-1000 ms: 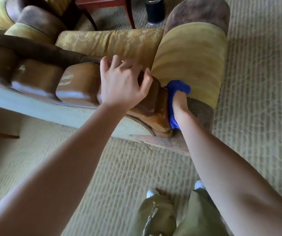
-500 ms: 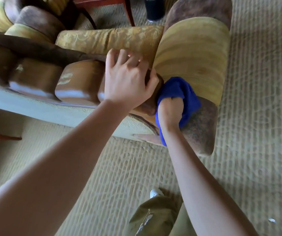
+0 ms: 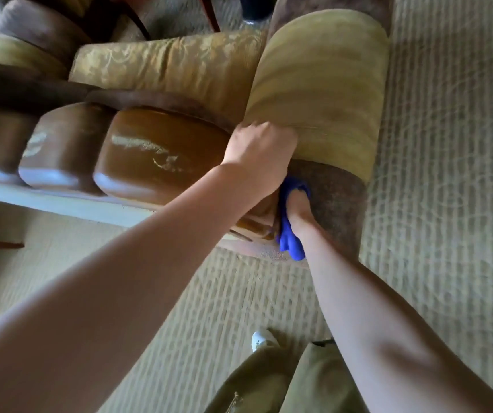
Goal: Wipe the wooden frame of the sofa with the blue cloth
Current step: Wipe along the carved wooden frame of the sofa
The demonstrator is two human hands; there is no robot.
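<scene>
Right hand (image 3: 297, 208) holding blue cloth (image 3: 290, 244), seemingly against wooden frame (image 3: 257, 226)

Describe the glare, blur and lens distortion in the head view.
Head view: pale window glare streaks the glossy wooden frame; the left hand on the frame and the right hand holding the blue cloth are softly motion-blurred; the carpet pattern smears toward the right edge; wide-angle bending swells both forearms at the bottom corners.

no readable text, no labels, no brands, no numbers, no signs on anything in view
</scene>
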